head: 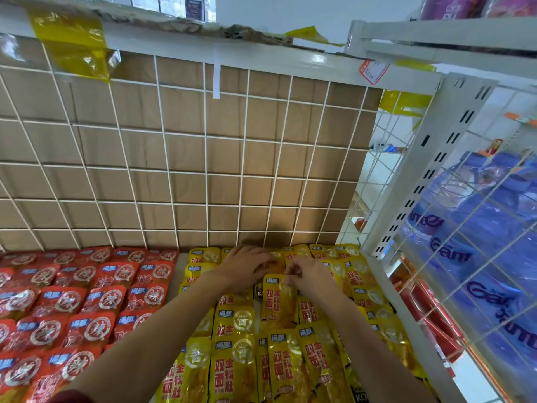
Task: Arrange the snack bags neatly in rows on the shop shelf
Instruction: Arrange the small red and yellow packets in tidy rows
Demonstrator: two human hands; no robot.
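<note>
Shop shelf (pixel 173 289): white wire grid (pixel 206 141) at the back, over brown cardboard (pixel 186 152).
Blue packs (pixel 476 228): right, behind mesh, lettering unclear.
Red snack bags (pixel 72 301): left half, in rows, circled 辣.
Yellow snack bags (pixel 232 359): right half, glossy, overlapping, printed 双面金钱肚.
Left hand (pixel 247 264): flat, fingers straight, pressing the rear yellow row.
Right hand (pixel 308 274): pinching the top edge of a single yellow bag (pixel 279 303).
</note>
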